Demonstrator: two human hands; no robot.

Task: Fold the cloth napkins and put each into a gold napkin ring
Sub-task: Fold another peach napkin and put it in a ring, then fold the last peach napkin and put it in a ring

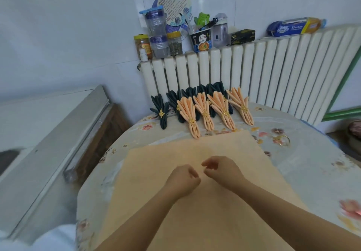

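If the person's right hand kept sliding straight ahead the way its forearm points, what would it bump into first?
Probably the left hand. The right hand sits above the flat peach napkin, its forearm pointing up and left, its curled fingers close beside the left hand's. Beyond that lies only napkin and table, though depth is hard to judge.
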